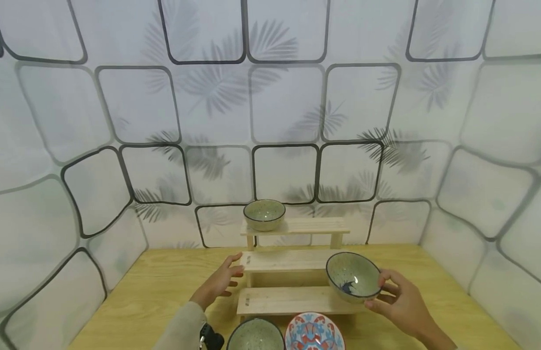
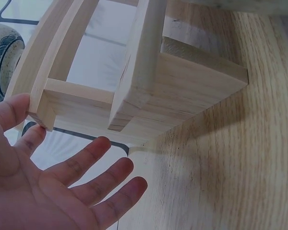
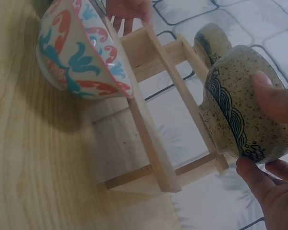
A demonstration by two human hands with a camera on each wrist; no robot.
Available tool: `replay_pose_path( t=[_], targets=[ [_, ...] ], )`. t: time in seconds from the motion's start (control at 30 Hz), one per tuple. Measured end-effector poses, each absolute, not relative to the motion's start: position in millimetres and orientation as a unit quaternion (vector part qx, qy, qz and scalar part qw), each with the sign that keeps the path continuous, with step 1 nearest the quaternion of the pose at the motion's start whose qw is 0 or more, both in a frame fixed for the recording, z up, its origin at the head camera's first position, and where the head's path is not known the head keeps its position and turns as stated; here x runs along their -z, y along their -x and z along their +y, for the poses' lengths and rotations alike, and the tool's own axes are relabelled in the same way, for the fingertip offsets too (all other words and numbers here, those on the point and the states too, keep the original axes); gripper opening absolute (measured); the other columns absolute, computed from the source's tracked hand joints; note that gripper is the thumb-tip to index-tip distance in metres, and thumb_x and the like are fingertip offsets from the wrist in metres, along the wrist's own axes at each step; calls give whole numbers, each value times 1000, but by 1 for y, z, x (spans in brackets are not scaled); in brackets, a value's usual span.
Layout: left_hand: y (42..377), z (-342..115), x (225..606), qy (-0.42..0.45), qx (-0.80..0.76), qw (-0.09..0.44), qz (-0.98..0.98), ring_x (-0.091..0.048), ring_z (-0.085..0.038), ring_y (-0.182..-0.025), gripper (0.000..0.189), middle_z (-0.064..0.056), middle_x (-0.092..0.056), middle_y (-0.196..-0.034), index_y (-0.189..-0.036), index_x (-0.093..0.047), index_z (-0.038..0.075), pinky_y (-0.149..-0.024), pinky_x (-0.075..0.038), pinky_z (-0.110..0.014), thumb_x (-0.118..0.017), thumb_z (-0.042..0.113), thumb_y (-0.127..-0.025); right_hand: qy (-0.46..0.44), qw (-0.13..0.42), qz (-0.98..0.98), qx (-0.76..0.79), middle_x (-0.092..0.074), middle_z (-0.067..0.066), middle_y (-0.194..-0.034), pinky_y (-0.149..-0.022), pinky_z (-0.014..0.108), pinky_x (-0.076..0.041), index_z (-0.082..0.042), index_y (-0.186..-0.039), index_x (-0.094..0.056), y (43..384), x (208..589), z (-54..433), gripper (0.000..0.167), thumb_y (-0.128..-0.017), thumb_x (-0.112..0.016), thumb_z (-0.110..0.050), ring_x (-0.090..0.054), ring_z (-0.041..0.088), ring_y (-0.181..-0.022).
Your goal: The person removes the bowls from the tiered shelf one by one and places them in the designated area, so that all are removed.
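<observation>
My right hand [image 1: 399,304] grips a speckled green bowl [image 1: 351,277] by its right side, thumb on the outer wall and fingers under it. The bowl is tilted, its inside facing me, at the right end of a three-step wooden shelf [image 1: 292,300]. In the right wrist view its outside shows dark wave drawings [image 3: 228,105]. My left hand [image 1: 219,282] is at the shelf's left side. Its thumb and index finger [image 2: 31,139] pinch the end of the middle board [image 2: 41,108], while the other fingers stretch out apart from it.
A matching green bowl [image 1: 264,216] stands on the left of the top step. In front of the shelf, another green bowl [image 1: 256,335] and a red-and-blue patterned bowl [image 1: 315,335] stand on the wooden table [image 1: 152,287]. Patterned cloth [image 1: 287,107] hangs around the table.
</observation>
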State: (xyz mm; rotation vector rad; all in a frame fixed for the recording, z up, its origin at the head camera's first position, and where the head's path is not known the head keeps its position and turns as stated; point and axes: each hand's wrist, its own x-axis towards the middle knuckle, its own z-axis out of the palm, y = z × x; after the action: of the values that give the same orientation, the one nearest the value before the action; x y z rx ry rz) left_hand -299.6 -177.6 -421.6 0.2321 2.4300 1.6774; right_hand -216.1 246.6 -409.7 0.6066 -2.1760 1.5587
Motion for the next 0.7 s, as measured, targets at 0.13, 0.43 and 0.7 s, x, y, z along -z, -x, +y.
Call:
replay_pose_path(
  t=[0.13, 0.43, 0.7],
  targets=[
    [300, -178, 422, -75, -565, 89, 817, -49, -51, -116, 62, -26, -49, -134, -155, -22, 16, -86, -42, -64, -42, 43, -103, -240, 189, -757, -578, -55, 3, -121, -67, 34, -56, 2, -88, -46, 213, 417, 251, 43, -65, -79, 18, -63, 7, -96],
    [298, -178, 422, -70, -569, 89, 815, -51, -50, -114, 61, -26, -50, -132, -155, -22, 16, -85, -42, -64, -43, 41, -103, -198, 106, -748, -624, -51, -13, -121, -68, 37, -56, 3, -94, -44, 201, 433, 264, 39, -73, -75, 15, -63, 6, -95],
    [299, -179, 423, -77, -567, 93, 815, -49, -51, -115, 62, -27, -49, -134, -155, -21, 15, -85, -41, -64, -42, 42, -103, -192, 93, -755, -620, -51, -8, -119, -68, 37, -56, -1, -90, -44, 195, 445, 274, 38, -74, -75, 13, -63, 12, -94]
  ],
)
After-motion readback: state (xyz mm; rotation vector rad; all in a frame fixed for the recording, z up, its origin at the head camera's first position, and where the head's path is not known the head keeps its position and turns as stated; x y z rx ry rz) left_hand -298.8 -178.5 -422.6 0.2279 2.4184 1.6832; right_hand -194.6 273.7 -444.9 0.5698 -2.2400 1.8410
